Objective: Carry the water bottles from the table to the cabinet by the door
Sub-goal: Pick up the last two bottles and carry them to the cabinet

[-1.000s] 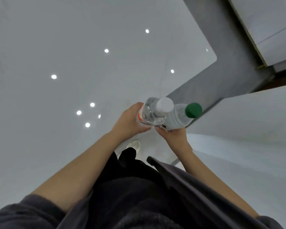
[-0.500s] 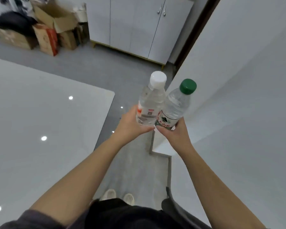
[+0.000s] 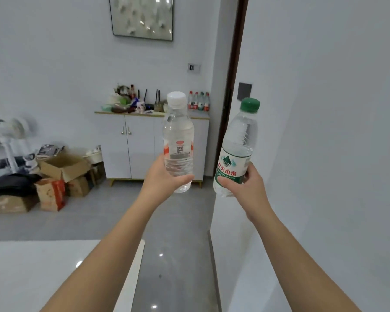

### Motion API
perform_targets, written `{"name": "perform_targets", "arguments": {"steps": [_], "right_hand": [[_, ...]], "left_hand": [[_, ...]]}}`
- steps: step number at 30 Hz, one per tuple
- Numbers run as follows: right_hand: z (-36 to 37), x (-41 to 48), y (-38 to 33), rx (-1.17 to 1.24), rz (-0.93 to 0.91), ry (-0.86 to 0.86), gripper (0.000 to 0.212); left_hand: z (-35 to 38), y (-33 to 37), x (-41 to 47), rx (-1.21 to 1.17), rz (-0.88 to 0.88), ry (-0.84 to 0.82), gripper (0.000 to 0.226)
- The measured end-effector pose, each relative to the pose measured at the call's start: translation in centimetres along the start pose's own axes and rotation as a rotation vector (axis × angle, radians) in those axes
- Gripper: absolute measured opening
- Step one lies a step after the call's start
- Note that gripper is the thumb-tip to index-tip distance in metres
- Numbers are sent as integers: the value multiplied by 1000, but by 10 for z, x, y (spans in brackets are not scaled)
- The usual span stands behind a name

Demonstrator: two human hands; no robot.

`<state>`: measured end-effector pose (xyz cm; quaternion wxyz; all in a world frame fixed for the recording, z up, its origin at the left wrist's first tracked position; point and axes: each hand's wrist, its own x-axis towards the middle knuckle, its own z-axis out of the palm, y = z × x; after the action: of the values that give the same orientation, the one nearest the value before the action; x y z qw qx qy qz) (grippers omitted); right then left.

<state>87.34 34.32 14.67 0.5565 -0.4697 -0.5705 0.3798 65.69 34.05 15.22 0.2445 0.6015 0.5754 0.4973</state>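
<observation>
My left hand [image 3: 161, 180] grips the lower part of a clear water bottle with a white cap [image 3: 178, 136], held upright at chest height. My right hand [image 3: 249, 188] grips a second water bottle with a green cap and green label [image 3: 236, 152], tilted slightly right. The bottles are apart from each other. Straight ahead stands the white cabinet [image 3: 140, 145] beside the dark door frame [image 3: 232, 82]. Several red-labelled bottles [image 3: 198, 101] stand on its right end. The white table [image 3: 43, 273] fills the lower left corner.
Clutter covers the left and middle of the cabinet top [image 3: 131, 102]. Cardboard boxes [image 3: 61, 174] and dark bags lie on the floor at left, beside a white fan [image 3: 14, 140]. A white wall [image 3: 324, 154] runs along my right. Grey floor [image 3: 173, 221] leads between table and wall.
The view has risen from the table and floor to the cabinet ahead. The two bottles, held touching before, are now raised, upright and apart.
</observation>
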Motion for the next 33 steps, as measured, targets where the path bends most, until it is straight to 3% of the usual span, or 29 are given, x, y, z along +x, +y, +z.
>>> {"name": "perform_targets", "arguments": {"steps": [4,13,24,33], "right_hand": [[2,16,-26,3,-59,36,58],[7,40,-66,-9,-152,82,58],[26,64,-64,-53,-177,78,59],[47,138,-45,-36,-162,105,61]], "left_hand": [[-19,27,14,-16,58,45,77],[-43,64,30,0,140,45,68],[-48,64,53,-42,176,92,72],[-38,48,130,-45,139,122,71]]}}
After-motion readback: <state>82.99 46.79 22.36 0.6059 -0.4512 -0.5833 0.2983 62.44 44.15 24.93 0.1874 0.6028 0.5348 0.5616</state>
